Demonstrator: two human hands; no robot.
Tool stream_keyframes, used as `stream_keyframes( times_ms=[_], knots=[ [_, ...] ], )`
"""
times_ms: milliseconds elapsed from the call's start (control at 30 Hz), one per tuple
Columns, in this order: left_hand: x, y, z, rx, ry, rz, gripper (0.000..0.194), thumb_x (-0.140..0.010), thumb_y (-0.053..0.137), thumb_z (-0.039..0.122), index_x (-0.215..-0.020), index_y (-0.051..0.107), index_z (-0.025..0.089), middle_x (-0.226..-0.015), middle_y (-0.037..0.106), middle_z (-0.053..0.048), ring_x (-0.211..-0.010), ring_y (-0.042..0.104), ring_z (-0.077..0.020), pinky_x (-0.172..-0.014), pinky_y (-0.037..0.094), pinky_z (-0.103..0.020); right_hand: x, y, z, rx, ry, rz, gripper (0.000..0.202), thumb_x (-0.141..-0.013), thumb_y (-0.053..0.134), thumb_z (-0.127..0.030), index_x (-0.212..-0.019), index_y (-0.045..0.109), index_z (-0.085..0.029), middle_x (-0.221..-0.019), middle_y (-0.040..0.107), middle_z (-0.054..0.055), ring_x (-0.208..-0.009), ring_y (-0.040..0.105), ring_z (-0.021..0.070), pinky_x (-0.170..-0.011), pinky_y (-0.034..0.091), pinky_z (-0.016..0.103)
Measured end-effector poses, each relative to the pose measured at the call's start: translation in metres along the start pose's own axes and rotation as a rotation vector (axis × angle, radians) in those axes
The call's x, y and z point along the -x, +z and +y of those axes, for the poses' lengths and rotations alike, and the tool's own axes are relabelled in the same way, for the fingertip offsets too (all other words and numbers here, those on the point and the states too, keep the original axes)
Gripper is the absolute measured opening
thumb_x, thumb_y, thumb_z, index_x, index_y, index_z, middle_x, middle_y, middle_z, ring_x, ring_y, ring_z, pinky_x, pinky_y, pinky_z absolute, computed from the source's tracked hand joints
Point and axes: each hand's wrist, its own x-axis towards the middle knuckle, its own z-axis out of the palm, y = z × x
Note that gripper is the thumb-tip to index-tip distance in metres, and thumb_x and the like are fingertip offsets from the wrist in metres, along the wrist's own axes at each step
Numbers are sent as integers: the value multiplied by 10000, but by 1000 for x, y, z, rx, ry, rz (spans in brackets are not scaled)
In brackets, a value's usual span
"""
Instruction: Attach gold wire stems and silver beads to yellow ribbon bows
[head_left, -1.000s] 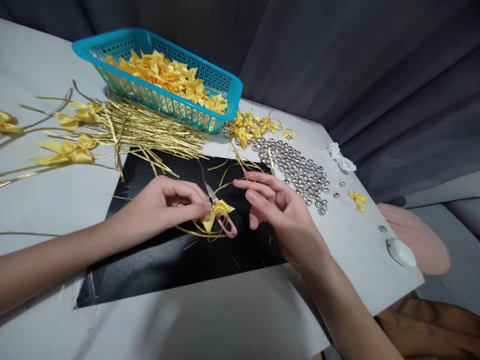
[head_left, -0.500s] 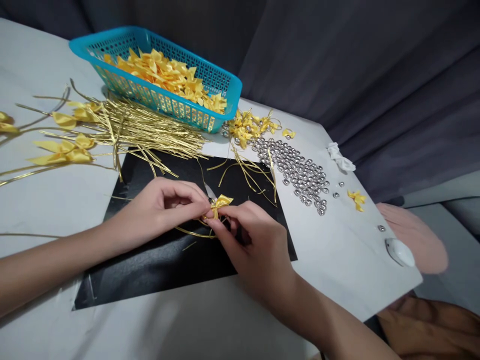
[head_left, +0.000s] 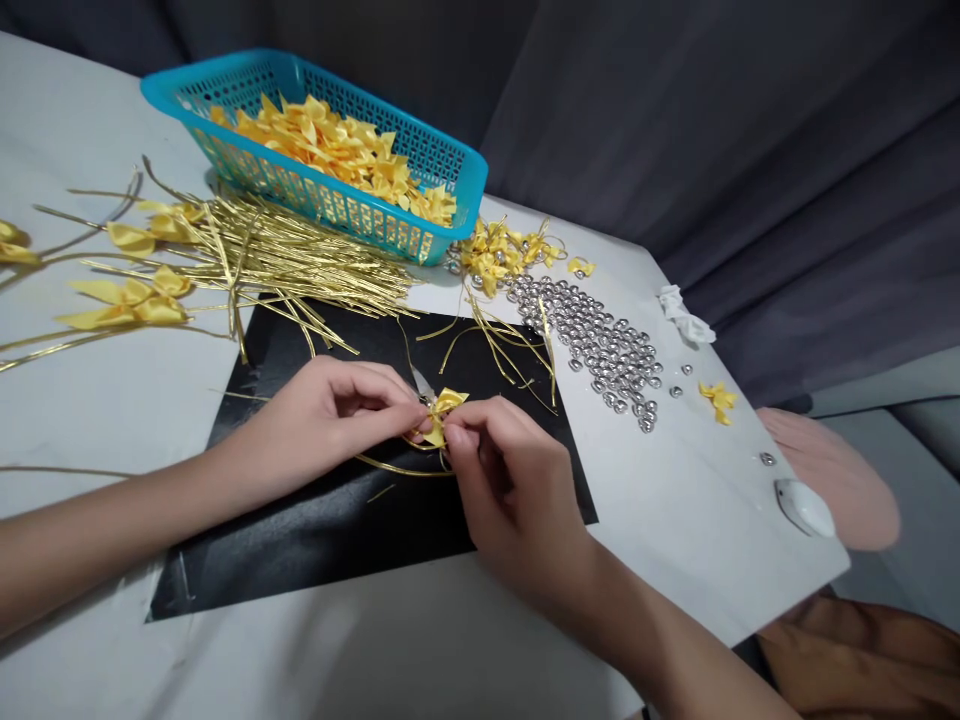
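Note:
A small yellow ribbon bow (head_left: 444, 403) is pinched at its left side between the thumb and fingers of my left hand (head_left: 352, 405). Close against the bow's right side, the thumb and forefinger of my right hand (head_left: 510, 455) are pressed together; what lies between them is too small to make out. A thin gold cord (head_left: 397, 467) curves below the bow and passes toward my right fingers. Just behind the bow, a pointed metal blade (head_left: 421, 382) lies on the black mat (head_left: 300, 540), its other end hidden by my left hand.
A turquoise basket (head_left: 300, 178) of yellow ribbon bows stands at the back. Before it lies a heap of gold cords (head_left: 300, 255). Silver beads (head_left: 600, 345) spread to the right, near finished-looking yellow pieces (head_left: 502, 250). A white rounded object (head_left: 804, 507) sits by the right edge.
My right fingertips have drawn slightly to the right, off the front of the bow, so more of it shows. My left hand keeps its pinch.

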Motion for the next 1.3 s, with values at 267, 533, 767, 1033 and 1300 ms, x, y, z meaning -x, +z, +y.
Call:
stream_keyframes(
  times_ms=[267, 533, 767, 1033, 1300],
  knots=[
    [-1, -1, 2, -21, -8, 37, 181, -732, 638, 273, -592, 709, 183, -688, 708, -11, -680, 634, -140, -639, 485, -194, -3, -11, 3, -61, 26, -164, 148, -915, 439, -204, -794, 520, -179, -738, 536, 28, -633, 490, 123, -528, 360, 227],
    [-3, -2, 3, -44, -33, 139, 192, -719, 626, 310, -581, 705, 202, -659, 720, -9, -666, 643, -171, -610, 493, -218, -7, -37, 1, -88, -12, -406, 115, -871, 474, -152, -771, 523, -178, -666, 471, -15, -536, 390, 86, -466, 322, 200],
    [-3, 0, 0, -51, -39, 134, 172, -714, 629, 291, -590, 706, 200, -676, 725, -8, -680, 647, -164, -641, 498, -211, -11, -65, 13, -22, -120, -618, 160, -837, 467, -69, -738, 517, -184, -643, 478, -16, -556, 379, 93, -494, 315, 211],
    [-2, 2, 2, -49, -34, 116, 158, -714, 632, 279, -618, 710, 182, -696, 721, -25, -684, 646, -165, -642, 505, -228, -11, -65, 18, 29, -98, -682, 165, -806, 498, -38, -727, 557, -170, -660, 522, -16, -546, 418, 77, -485, 332, 195],
    [0, 5, 3, -36, 38, 57, 186, -727, 650, 302, -668, 746, 154, -757, 689, -61, -669, 633, -146, -543, 478, -203, -6, -26, 10, -92, 6, 5, 62, -853, 574, -188, -800, 600, -170, -642, 506, -27, -453, 357, 55, -427, 313, 196]
  ],
)
